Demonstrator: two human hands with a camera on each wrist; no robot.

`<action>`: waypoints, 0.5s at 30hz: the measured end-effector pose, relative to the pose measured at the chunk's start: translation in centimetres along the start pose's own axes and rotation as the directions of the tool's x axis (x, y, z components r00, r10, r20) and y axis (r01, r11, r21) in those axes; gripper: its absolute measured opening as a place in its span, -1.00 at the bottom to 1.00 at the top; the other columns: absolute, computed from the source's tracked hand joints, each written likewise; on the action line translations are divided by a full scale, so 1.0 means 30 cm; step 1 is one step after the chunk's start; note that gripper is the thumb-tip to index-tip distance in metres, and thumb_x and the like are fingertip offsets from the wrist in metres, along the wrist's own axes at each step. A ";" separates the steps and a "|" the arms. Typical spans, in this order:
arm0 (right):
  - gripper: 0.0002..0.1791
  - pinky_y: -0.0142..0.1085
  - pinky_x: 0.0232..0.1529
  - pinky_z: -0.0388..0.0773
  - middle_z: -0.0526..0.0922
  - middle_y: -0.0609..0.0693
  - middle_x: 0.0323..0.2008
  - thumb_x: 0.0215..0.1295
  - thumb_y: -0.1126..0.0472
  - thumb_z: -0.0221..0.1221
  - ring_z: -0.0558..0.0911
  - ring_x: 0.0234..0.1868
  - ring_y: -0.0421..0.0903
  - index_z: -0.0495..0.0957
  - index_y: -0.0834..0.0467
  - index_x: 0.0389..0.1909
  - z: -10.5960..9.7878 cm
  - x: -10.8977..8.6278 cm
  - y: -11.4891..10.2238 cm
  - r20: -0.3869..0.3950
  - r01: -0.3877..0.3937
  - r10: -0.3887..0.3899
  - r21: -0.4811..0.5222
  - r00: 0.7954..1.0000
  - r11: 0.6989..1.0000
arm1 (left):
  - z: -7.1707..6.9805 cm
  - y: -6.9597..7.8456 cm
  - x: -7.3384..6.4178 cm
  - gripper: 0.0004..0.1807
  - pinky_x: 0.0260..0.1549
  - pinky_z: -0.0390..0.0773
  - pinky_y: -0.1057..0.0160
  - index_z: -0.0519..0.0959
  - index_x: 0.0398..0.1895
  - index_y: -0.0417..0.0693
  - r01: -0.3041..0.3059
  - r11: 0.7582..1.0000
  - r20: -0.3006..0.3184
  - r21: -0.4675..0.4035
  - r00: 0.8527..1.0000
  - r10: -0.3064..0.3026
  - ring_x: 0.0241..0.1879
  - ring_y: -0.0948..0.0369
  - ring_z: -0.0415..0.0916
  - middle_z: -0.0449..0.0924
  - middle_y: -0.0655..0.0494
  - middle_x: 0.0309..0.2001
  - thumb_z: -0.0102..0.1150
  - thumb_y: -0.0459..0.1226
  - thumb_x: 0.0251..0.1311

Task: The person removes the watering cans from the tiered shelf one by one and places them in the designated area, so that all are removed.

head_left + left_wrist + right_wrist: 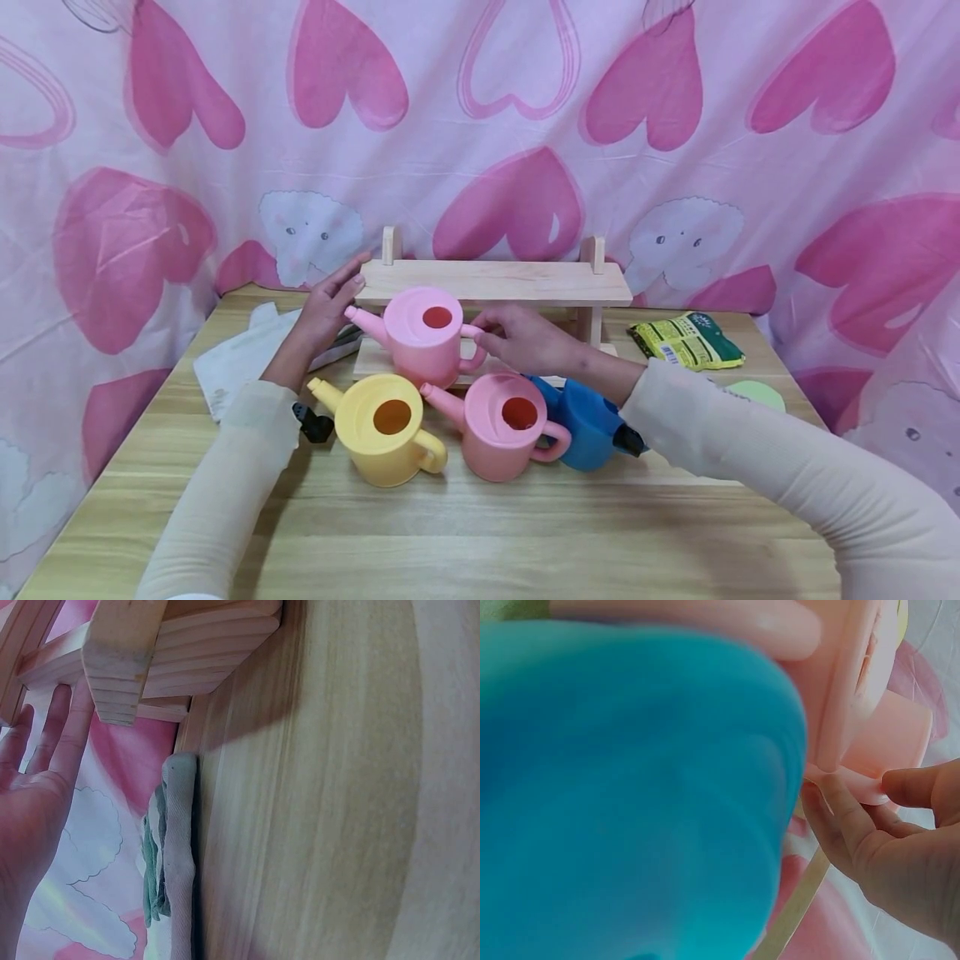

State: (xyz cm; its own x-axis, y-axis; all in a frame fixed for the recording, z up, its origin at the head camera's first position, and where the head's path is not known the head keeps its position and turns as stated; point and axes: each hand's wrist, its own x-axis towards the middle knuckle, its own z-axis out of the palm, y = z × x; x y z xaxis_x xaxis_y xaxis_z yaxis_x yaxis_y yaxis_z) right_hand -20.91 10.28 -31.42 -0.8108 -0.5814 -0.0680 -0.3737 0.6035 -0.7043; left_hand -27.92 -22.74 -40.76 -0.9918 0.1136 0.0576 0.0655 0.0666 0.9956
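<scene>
A wooden two-tier shelf (491,282) stands at the back of the table. My left hand (330,304) touches its left end; in the left wrist view the left hand's fingers (51,739) are straight against the wood. With thumb and fingers, my right hand (528,337) pinches the handle of a light pink watering can (426,354) in front of the shelf. Whether that can bears on the lower board is hidden. Nearer stand a yellow watering can (378,454), a darker pink watering can (497,450) and a blue watering can (588,433), partly under my right forearm.
White-and-green folded cloth (243,358) lies left of the shelf. A green-and-yellow packet (690,340) lies at the right, with a pale green round thing (757,394) partly behind my right sleeve. A pink heart-patterned curtain (495,192) hangs behind the table.
</scene>
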 end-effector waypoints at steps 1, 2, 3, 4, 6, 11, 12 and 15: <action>-0.78 -0.33 -0.40 0.59 0.70 0.11 -0.19 0.51 0.24 0.21 0.58 -0.35 -0.01 0.64 0.22 0.07 0.000 -0.001 -0.001 0.001 -0.009 0.009 0.003 1.000 1.000 | 0.000 0.000 0.000 -0.30 0.28 0.38 -0.08 0.17 0.64 0.30 0.000 1.000 0.002 -0.003 1.000 0.000 0.50 -0.13 0.15 0.02 0.02 0.63 0.06 0.11 0.50; -0.78 -0.33 -0.39 0.60 0.69 0.11 -0.19 0.51 0.24 0.21 0.59 -0.33 0.01 0.64 0.22 0.07 0.000 -0.003 -0.002 0.002 -0.015 0.015 0.008 1.000 1.000 | 0.000 0.000 0.001 -0.30 0.28 0.39 -0.06 0.18 0.63 0.31 0.003 1.000 0.000 -0.005 1.000 -0.003 0.50 -0.13 0.15 0.01 0.03 0.63 0.07 0.11 0.50; -0.78 -0.32 -0.39 0.60 0.69 0.11 -0.19 0.51 0.24 0.21 0.61 -0.32 0.04 0.63 0.23 0.07 0.001 -0.004 -0.004 0.004 -0.018 0.018 0.012 1.000 1.000 | 0.000 0.000 0.001 -0.30 0.28 0.40 -0.04 0.18 0.63 0.31 0.005 1.000 0.000 -0.008 1.000 -0.005 0.50 -0.13 0.14 0.01 0.03 0.63 0.07 0.11 0.50; -0.78 -0.32 -0.39 0.60 0.69 0.11 -0.20 0.51 0.24 0.20 0.61 -0.31 0.07 0.63 0.23 0.07 0.000 -0.006 -0.004 0.006 -0.021 0.021 0.018 1.000 1.000 | 0.000 0.001 0.001 -0.30 0.27 0.41 -0.03 0.18 0.63 0.31 0.006 1.000 0.000 -0.012 1.000 -0.006 0.51 -0.13 0.14 0.00 0.04 0.63 0.07 0.10 0.50; -0.77 -0.32 -0.36 0.62 0.70 0.10 -0.21 0.52 0.24 0.20 0.64 -0.27 0.10 0.62 0.24 0.07 0.001 -0.007 -0.005 0.010 -0.022 0.021 0.022 1.000 1.000 | 0.000 0.002 0.000 -0.31 0.25 0.45 0.04 0.19 0.63 0.32 0.010 1.000 -0.001 -0.012 1.000 -0.010 0.51 -0.13 0.14 -0.01 0.05 0.64 0.07 0.11 0.50; -0.75 -0.30 -0.30 0.66 0.72 0.09 -0.23 0.53 0.20 0.18 0.68 -0.22 0.12 0.61 0.24 0.08 0.003 -0.009 -0.010 0.025 -0.027 0.026 0.027 0.999 0.999 | 0.000 0.004 -0.003 -0.31 0.14 0.54 0.22 0.19 0.63 0.33 0.014 1.000 -0.001 -0.018 1.000 -0.014 0.50 -0.13 0.15 0.00 0.05 0.63 0.07 0.10 0.50; -0.75 -0.29 -0.28 0.67 0.73 0.09 -0.23 0.54 0.19 0.18 0.69 -0.21 0.11 0.61 0.24 0.08 0.004 -0.009 -0.011 0.027 -0.031 0.031 0.028 0.999 0.999 | 0.000 0.004 -0.004 -0.31 0.12 0.55 0.24 0.19 0.63 0.33 0.014 1.000 -0.001 -0.022 1.000 -0.014 0.50 -0.13 0.16 0.01 0.05 0.63 0.07 0.10 0.50; -0.74 -0.28 -0.27 0.67 0.73 0.10 -0.24 0.54 0.19 0.18 0.69 -0.21 0.12 0.60 0.24 0.09 0.004 -0.011 -0.016 0.030 -0.050 0.049 0.029 0.998 0.998 | 0.001 0.004 -0.006 -0.31 0.10 0.56 0.27 0.19 0.63 0.33 0.017 1.000 -0.002 -0.024 1.000 -0.017 0.49 -0.13 0.16 0.01 0.05 0.63 0.07 0.10 0.50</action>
State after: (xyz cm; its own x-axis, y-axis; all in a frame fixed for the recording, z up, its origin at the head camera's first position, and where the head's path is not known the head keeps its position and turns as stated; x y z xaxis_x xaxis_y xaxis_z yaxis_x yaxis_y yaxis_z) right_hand -20.42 10.11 -31.13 -0.8143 -0.5672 -0.1233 -0.3196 0.6155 -0.7205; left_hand -27.74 -22.71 -40.64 -0.9931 0.1101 0.0405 0.0456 0.0445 0.9980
